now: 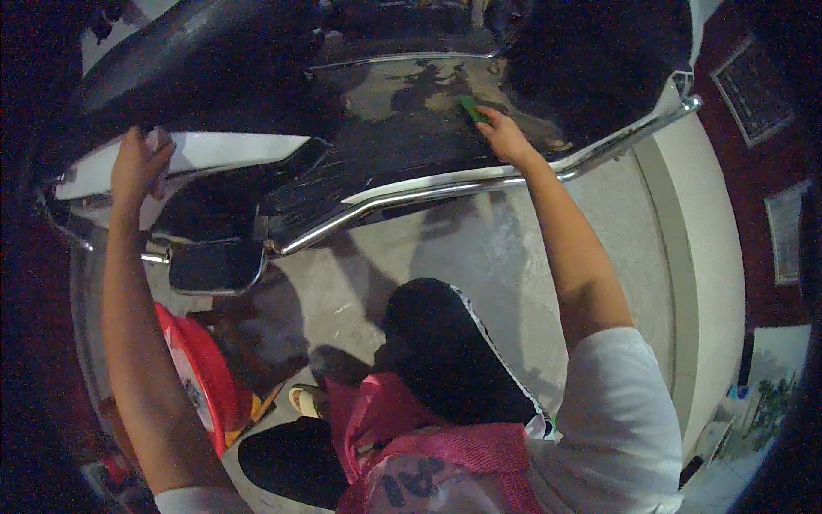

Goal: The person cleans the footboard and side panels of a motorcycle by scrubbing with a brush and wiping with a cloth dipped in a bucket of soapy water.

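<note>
I crouch beside what looks like a motor scooter or electric bike with a dark, dusty footboard (398,144). My right hand (507,138) reaches over the footboard. Its fingers are closed on a small flat green object (470,106), possibly a scouring pad or brush, whose exact kind I cannot tell. At the left, my left hand (135,170) is at a white body panel (237,146). Between its thumb and fingers is a pale crumpled cloth (156,140), partly hidden by the hand.
A chrome side rail (437,189) runs along the footboard's near edge, with a black footrest (218,266) at its left. Below my left arm stands a red basin (215,366). The concrete floor (347,289) shows stains, and a pale step (706,257) curves along the right.
</note>
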### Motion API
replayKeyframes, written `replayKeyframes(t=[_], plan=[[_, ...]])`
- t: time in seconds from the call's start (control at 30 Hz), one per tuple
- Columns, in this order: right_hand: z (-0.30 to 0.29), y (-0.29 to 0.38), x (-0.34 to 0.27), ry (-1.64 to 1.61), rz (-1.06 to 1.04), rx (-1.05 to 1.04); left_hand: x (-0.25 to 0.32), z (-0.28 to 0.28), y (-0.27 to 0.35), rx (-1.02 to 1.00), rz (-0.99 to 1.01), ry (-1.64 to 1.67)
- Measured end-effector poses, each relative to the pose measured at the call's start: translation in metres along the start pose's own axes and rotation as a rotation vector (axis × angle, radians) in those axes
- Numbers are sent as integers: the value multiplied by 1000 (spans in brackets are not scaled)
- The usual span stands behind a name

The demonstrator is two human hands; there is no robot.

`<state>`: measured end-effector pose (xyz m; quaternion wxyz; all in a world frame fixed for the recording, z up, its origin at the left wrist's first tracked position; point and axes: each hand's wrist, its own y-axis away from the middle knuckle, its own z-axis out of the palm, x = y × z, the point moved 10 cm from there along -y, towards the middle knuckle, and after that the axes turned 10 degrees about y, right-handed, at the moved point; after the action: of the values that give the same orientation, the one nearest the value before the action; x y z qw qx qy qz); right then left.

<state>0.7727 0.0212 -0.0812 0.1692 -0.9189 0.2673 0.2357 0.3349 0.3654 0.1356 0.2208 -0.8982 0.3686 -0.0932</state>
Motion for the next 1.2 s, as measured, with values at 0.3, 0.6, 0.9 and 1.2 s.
replayKeyframes(t=[0.3,0.6,0.9,1.2], plan=[[14,61,-27,-1365,553,-37,5,28,33,-165,-181,471],[29,58,-208,-1242,347,-367,91,24,263,-203,-536,1540],[132,198,-492,-779,-148,-1129,140,71,382,-657,-294,1146],[343,242,-669,-170,-892,-1062,114,-6,369,-111,-107,1056]])
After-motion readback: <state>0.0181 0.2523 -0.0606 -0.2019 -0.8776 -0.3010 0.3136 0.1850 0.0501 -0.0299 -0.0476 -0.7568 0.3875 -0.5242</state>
